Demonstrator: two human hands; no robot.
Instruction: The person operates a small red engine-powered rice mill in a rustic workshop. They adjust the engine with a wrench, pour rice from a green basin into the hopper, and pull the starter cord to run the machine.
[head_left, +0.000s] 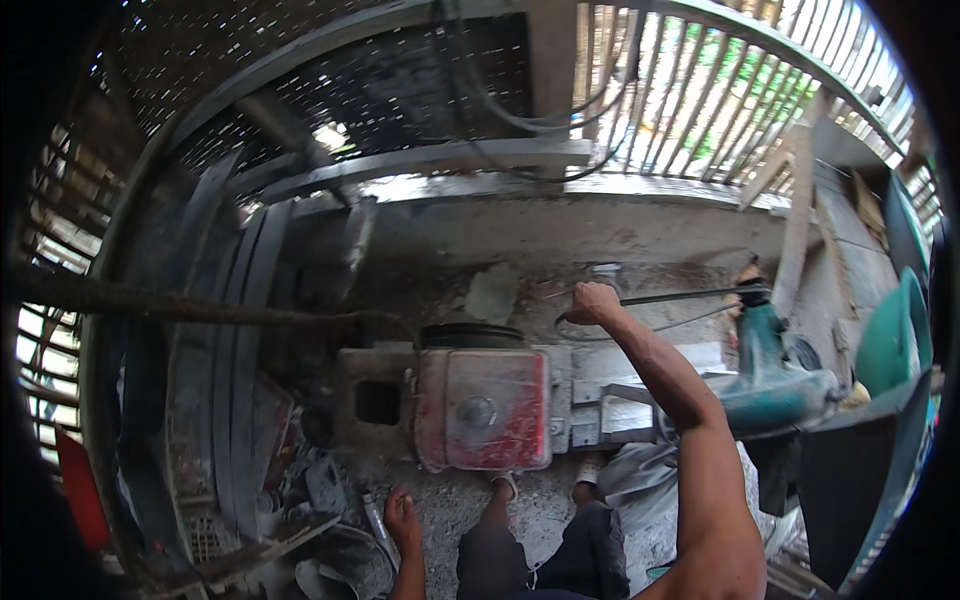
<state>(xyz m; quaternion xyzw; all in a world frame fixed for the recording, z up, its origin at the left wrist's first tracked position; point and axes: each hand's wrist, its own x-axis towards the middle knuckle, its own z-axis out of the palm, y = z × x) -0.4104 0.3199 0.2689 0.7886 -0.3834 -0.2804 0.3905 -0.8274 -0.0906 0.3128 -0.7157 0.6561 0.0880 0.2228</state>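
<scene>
Beyond the red engine tank (485, 408), right hand (592, 302) clenched around thin dark rod (680, 296) reaching rightward, seemingly for pull; left hand (402, 520) hanging loose, released, low beside debris, holding nothing.

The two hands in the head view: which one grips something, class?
The right hand, stretched forward, is closed around a thin dark rod. The left hand hangs low beside the red engine, holding nothing.

Red engine tank (485, 408), slatted bamboo wall (700, 90), teal pump body (775, 385), concrete ledge (560, 225)
</scene>
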